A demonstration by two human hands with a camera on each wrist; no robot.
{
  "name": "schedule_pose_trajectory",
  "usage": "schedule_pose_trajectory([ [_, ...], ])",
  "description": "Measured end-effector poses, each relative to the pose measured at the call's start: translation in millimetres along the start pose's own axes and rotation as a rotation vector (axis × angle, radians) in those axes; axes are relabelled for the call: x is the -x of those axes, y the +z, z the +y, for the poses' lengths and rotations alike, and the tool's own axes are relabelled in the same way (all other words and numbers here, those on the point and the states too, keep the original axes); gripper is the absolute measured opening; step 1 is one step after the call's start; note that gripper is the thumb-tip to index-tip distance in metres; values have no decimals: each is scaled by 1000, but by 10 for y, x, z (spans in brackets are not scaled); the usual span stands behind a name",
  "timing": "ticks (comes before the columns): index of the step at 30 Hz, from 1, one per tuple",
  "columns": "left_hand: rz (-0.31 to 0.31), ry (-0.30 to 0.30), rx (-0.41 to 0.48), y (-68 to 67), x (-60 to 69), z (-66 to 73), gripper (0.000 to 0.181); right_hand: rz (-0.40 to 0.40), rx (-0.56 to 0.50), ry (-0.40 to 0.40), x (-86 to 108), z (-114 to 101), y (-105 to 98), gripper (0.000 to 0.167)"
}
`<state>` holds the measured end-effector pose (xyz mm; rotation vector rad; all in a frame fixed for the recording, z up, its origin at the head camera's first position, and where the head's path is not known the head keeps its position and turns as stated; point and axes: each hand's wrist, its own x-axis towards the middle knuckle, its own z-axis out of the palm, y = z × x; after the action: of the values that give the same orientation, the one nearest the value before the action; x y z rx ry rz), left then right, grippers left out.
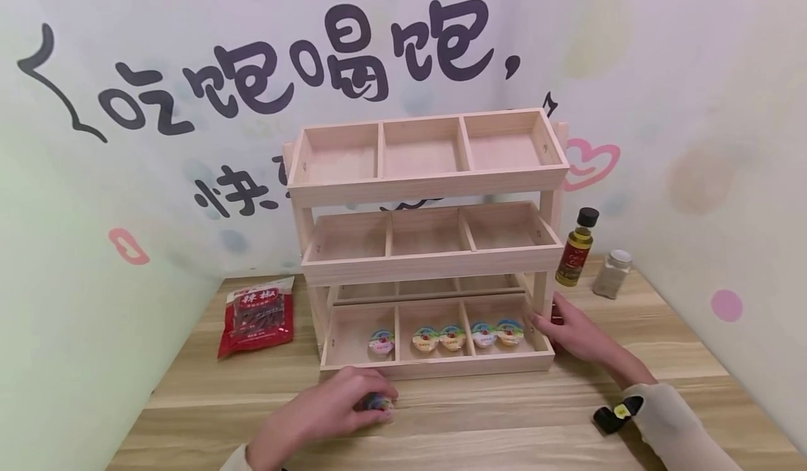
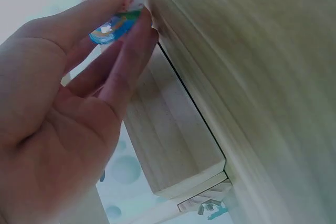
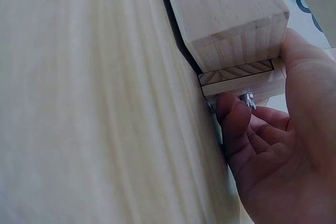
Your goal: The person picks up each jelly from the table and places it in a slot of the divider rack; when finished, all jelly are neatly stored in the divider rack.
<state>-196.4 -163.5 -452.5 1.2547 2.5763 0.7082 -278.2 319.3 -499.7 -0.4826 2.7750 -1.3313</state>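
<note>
A three-tier wooden rack (image 1: 429, 271) with divided trays stands on the table. Just before its lowest tray, at the left, my left hand (image 1: 328, 404) pinches a small jelly cup (image 1: 380, 404). In the left wrist view, thumb and fingertips hold the cup (image 2: 119, 17) by its edges, its printed lid partly covered. My right hand (image 1: 583, 334) grips the rack's lower right end, fingers curled by a metal wing nut (image 3: 248, 100). Of the cups in the lowest tray, one (image 1: 381, 343) sits in the left compartment, two (image 1: 426, 340) in the middle, two (image 1: 509, 332) in the right.
A red bag of dried chillies (image 1: 258, 315) lies left of the rack. To the right stand an oil bottle (image 1: 575, 250) with a black cap and a clear jar (image 1: 612, 275) with a pale lid. Something dark red shows partly behind my right hand. Lettered walls enclose the table.
</note>
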Motion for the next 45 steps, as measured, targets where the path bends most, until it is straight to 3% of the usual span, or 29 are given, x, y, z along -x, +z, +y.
schedule_pose_trajectory([
  [6,37,-15,213,-26,11,-8,20,16,4,7,-19,5,9,77],
  [8,52,29,203,-69,12,-4,16,22,10,5,-23,13,11,76],
  [12,115,156,75,-177,-25,-6,16,23,10,7,-22,24,10,76],
  [15,178,199,81,-268,-91,-34,18,7,2,13,-12,22,3,78],
  [19,259,163,189,-378,-187,-130,22,-6,-8,18,-8,19,2,80],
  [24,337,89,178,-423,-277,-260,26,-6,-6,12,-6,31,12,79],
  [35,334,-11,158,-424,-290,-377,41,0,-7,12,29,15,-11,80],
  [41,329,-130,144,-457,-226,-384,46,-10,-11,26,19,0,-8,81],
  [45,349,-149,39,-472,-206,-374,43,-4,-10,35,5,0,-3,80],
])
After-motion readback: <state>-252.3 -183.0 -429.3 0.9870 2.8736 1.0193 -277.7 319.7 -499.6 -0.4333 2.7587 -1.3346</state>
